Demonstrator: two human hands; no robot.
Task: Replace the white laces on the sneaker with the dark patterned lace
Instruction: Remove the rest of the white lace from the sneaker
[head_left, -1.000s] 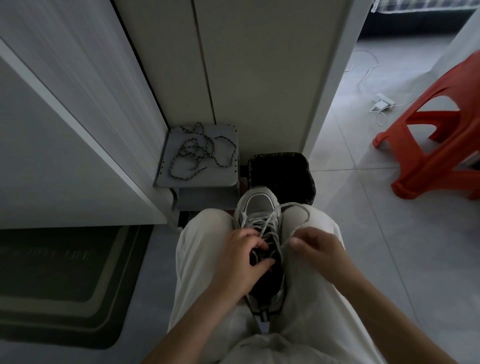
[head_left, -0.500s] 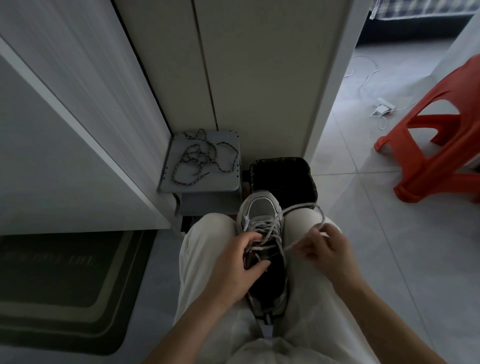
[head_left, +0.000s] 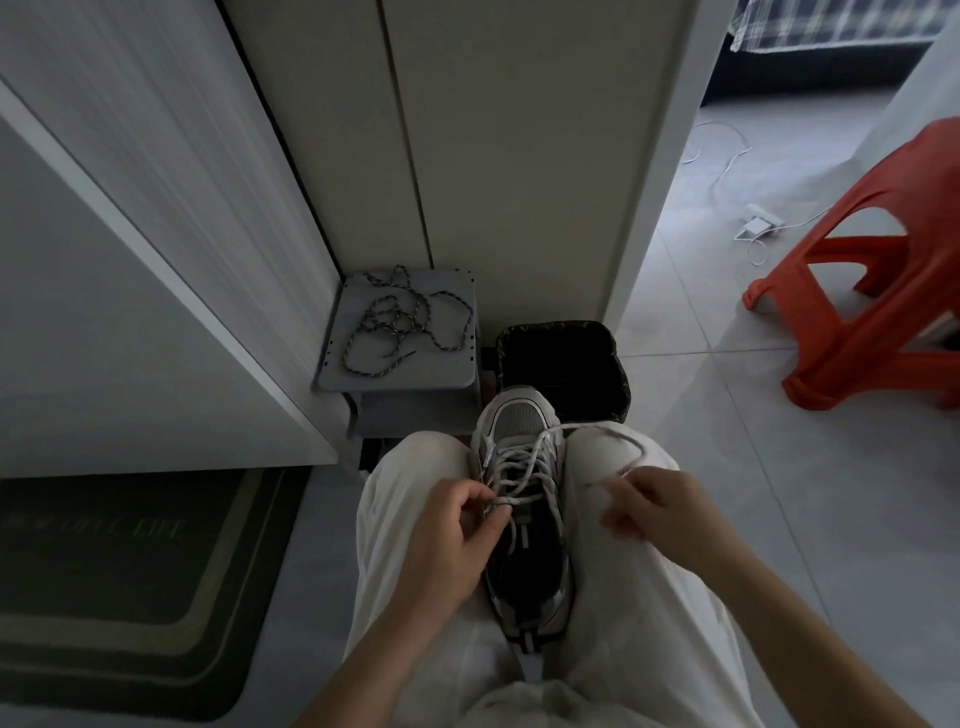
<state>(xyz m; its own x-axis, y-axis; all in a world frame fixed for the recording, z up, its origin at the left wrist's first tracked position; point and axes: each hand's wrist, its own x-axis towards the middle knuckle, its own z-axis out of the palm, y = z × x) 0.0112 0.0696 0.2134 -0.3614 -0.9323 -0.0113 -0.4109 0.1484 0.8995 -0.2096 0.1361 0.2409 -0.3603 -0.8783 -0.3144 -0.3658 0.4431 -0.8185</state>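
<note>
**Sneaker Lace Removal: Current State**

The sneaker (head_left: 524, 499) lies between the knees at lower centre. The left hand (head_left: 452, 540) pinches the white laces (head_left: 519, 470) at an eyelet. The right hand (head_left: 660, 512) grips a loose lace strand. The dark patterned lace (head_left: 400, 322) lies coiled on the grey stool (head_left: 452, 364), upper centre.

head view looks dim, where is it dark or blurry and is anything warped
Head view: dim overall, brightest on the tiled floor at right; the right hand is motion-blurred while the left hand and sneaker stay fairly sharp; wide-angle lens bows the cabinet edges outward.
</note>
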